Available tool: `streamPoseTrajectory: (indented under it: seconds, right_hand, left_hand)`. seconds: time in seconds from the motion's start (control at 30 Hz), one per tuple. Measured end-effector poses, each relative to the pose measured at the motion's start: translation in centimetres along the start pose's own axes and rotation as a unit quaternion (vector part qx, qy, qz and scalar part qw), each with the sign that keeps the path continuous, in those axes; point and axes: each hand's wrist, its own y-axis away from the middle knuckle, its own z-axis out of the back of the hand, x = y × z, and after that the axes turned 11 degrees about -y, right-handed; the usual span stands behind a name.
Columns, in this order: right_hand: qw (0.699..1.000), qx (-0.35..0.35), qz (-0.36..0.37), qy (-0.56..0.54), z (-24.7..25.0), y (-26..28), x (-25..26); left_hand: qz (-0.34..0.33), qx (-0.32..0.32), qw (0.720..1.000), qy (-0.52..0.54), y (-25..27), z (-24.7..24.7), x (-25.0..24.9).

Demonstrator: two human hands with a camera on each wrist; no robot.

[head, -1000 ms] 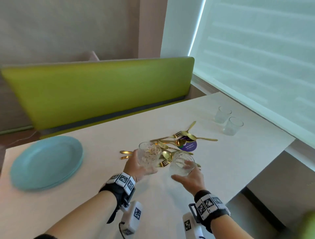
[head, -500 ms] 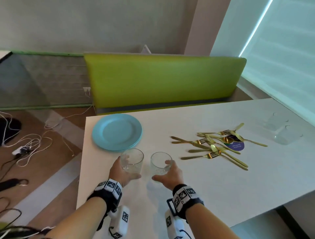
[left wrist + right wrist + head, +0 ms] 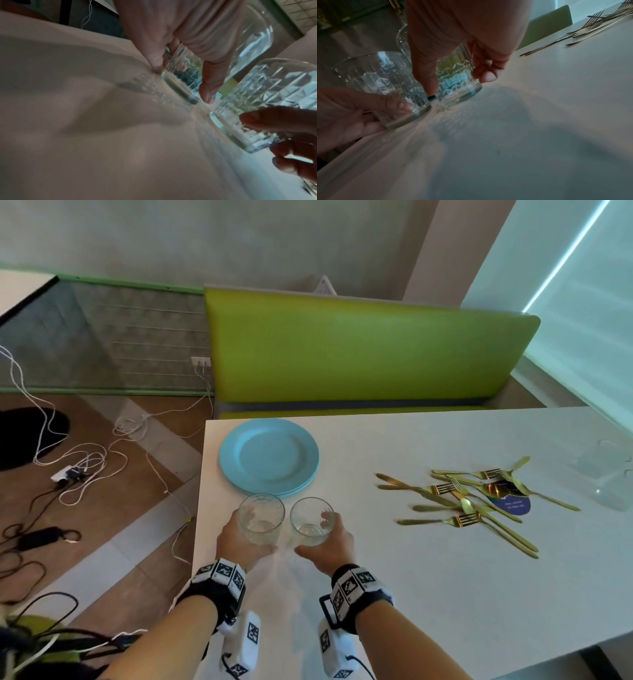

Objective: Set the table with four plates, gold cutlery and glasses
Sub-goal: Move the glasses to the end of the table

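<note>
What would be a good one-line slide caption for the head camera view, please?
Left hand and right hand each hold a glass beside stacked blue plates, gold cutlery scattered nearby.

glasses [image 3: 262, 518]: 4 | plate stack [image 3: 269, 455]: 1 | cutlery pile [image 3: 472, 501]: 1

Purple round disc [image 3: 512, 503] under the gold cutlery [image 3: 472, 501]: bears pale lettering, too small and blurred to read.
Wrist bands [image 3: 222, 571]: black-and-white square code markers, no letters or numbers.
Wrist camera housings [image 3: 245, 645]: the same kind of square markers, no words.
Readable text elsewhere: none.
</note>
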Motion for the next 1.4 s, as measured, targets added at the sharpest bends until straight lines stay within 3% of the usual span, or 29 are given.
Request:
streamPoseTrajectory:
  seconds: [0.6,0.8,1.0,1.13,1.23,1.4]
  right_hand:
    - [0.999,0.008,-0.004,-0.041,-2.0,-4.0,2.3]
    - [0.998,0.026,-0.007,-0.058,-2.1,-4.5,2.1]
    - [0.997,0.042,-0.022,-0.056,-1.7,-4.6,1.4]
    - [0.996,0.056,-0.040,-0.053,-0.2,-3.9,1.4]
    - [0.997,0.055,-0.036,-0.038,1.9,-3.2,2.0]
    - [0.998,0.016,-0.031,-0.053,7.0,-2.4,2.7]
  left_hand:
    - [0.019,-0.032,0.998,-0.054,-2.9,0.5,-1.1]
    - [0.052,-0.036,0.998,-0.015,-3.4,0.0,-0.5]
    - [0.042,-0.037,0.998,-0.008,-3.7,-0.4,0.3]
    - [-0.003,-0.076,0.997,-0.012,-2.3,0.1,-0.4]
    - [0.017,-0.128,0.991,-0.025,-0.3,0.8,-2.2]
    - [-0.105,-0.265,0.959,0.010,1.4,1.3,-5.9]
